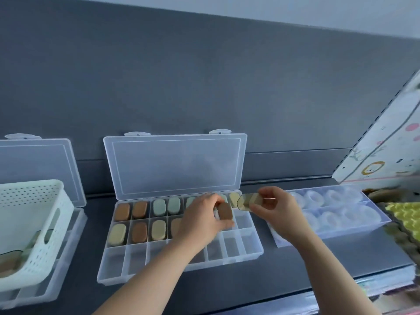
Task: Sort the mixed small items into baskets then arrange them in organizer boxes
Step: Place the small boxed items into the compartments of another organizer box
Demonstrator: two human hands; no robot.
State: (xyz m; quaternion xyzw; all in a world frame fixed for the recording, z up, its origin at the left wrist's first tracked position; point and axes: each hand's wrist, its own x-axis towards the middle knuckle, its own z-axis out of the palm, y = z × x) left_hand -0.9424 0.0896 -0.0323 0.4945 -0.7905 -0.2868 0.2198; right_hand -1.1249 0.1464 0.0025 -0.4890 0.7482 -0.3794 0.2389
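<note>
A clear organizer box (pixel 229 260) lies open on the dark table, its lid leaning back. Its far two rows hold several oval pads in brown, tan and pale green (pixel 139 210). My left hand (pixel 200 219) hovers over the box's middle row and pinches a brown oval pad (pixel 225 211). My right hand (pixel 276 211) is beside the box's right end and holds a clear oval case with a tan pad inside (pixel 248 201). The box's near row of compartments shows nothing inside.
A white perforated basket (pixel 34 223) with a few pads sits in a second open organizer box (pixel 56 289) at the left. To the right lie a clear tray of round lidded cups (pixel 329 214), a yellow-green textured thing (pixel 404 214) and a printed board (pixel 386 151).
</note>
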